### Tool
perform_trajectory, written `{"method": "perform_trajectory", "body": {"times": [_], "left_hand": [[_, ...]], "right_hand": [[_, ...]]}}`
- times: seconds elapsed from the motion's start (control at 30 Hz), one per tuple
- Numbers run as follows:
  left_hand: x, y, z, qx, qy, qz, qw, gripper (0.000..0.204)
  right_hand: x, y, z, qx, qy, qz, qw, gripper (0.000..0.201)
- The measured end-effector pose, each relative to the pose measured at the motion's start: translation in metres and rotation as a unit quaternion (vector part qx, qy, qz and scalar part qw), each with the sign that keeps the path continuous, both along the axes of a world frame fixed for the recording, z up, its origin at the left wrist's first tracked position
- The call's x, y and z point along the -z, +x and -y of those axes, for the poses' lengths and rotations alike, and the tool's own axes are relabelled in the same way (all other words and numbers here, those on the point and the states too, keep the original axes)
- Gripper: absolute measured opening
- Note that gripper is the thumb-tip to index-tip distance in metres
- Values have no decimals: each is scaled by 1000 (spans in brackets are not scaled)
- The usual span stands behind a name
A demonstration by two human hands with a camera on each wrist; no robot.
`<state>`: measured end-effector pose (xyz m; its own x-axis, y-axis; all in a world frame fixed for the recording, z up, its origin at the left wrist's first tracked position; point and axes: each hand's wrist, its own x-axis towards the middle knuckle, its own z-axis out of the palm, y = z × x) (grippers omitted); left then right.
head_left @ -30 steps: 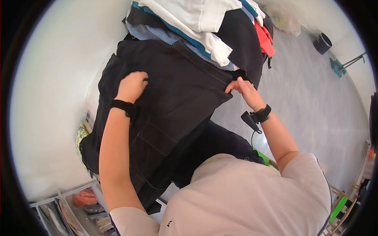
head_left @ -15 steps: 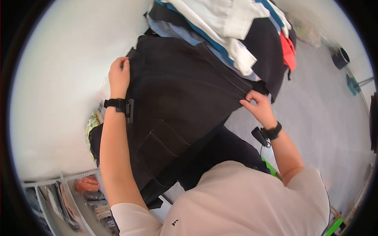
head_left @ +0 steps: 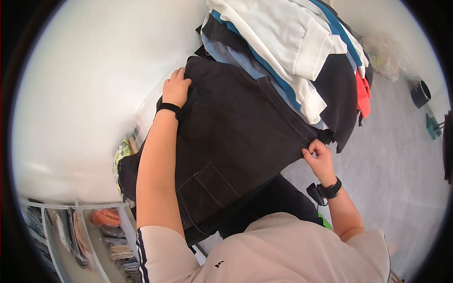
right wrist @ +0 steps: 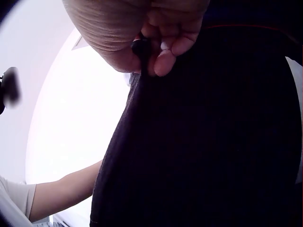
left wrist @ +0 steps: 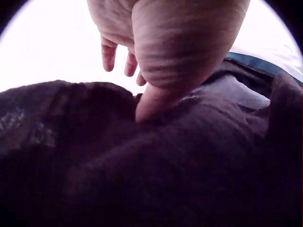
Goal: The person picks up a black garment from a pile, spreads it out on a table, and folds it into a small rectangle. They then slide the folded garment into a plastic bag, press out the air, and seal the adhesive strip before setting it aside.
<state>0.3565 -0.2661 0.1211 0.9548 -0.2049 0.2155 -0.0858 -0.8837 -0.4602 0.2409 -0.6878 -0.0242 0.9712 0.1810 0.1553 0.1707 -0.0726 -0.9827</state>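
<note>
A black garment with pale topstitching [head_left: 236, 122] lies spread out, its upper right edge against a heap of clothes [head_left: 342, 89] that includes a white long-sleeved top [head_left: 283, 40]. The right hand [head_left: 322, 162] pinches its right corner between fingers and thumb; the left hand [head_left: 176, 89] touches its left edge, thumb on the cloth, fingers extended.

Indoor clothes space, home or shop unclear, garment pile [head_left: 306, 45], organiser [head_left: 61, 206] of folded cloth [head_left: 121, 252] left of pile, bin [head_left: 418, 100] right of pile

The dark garment [head_left: 240, 125] is matt cloth.
</note>
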Motion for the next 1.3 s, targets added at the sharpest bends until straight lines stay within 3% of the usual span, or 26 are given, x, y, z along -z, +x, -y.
{"method": "perform_trajectory", "body": {"times": [0.1, 0.23, 0.37, 0.5, 0.57, 0.63, 0.67, 0.73, 0.87, 0.97, 1.03, 1.13, 1.27, 1.3], "left_hand": [[-29, -13, -3, -61, 53, 19, 997, 20], [-84, -65, -31, -13, 41, 147, 988, 21], [-126, -165, -41, 61, 31, 198, 978, 18], [-115, -284, -25, 7, 36, 190, 981, 19], [-91, -334, -11, -16, -62, 115, 991, 22], [-77, -368, 5, -40, -223, -52, 973, 27], [-67, -382, -1, -50, -227, -46, 971, 27], [-46, -403, -8, -144, -373, 10, 917, 32], [-21, -376, 18, -233, -423, 34, 875, 33], [14, -355, 22, -203, -376, 40, 903, 42], [29, -345, 22, -258, -277, 1, 925, 51], [37, -335, 20, -305, -241, -11, 921, 44], [37, -333, 9, -301, -286, 26, 909, 38], [32, -333, 1, -319, -349, 80, 877, 39]], "right_hand": [[1, 0, -1, 0, -7, 5, 1000, 23], [13, 2, -2, 2, 8, 1, 1000, 23], [17, 4, -1, 0, 3, -4, 1000, 23], [11, 4, -4, -17, 23, -29, 999, 24], [15, 6, -4, -38, 29, -29, 998, 23], [16, 7, -5, -29, 43, -25, 998, 23], [15, 8, -5, -27, 40, -28, 998, 23], [11, 7, -6, -36, 36, -28, 998, 23], [6, 4, -8, -28, 23, -33, 999, 23], [0, 2, -6, -21, 9, -40, 999, 24], [0, 1, -5, -15, 4, -41, 999, 24], [5, 4, -5, -23, 27, -46, 998, 23], [6, 4, -6, -30, 21, -39, 999, 23], [7, 6, -4, -31, 25, -45, 998, 23]]}}
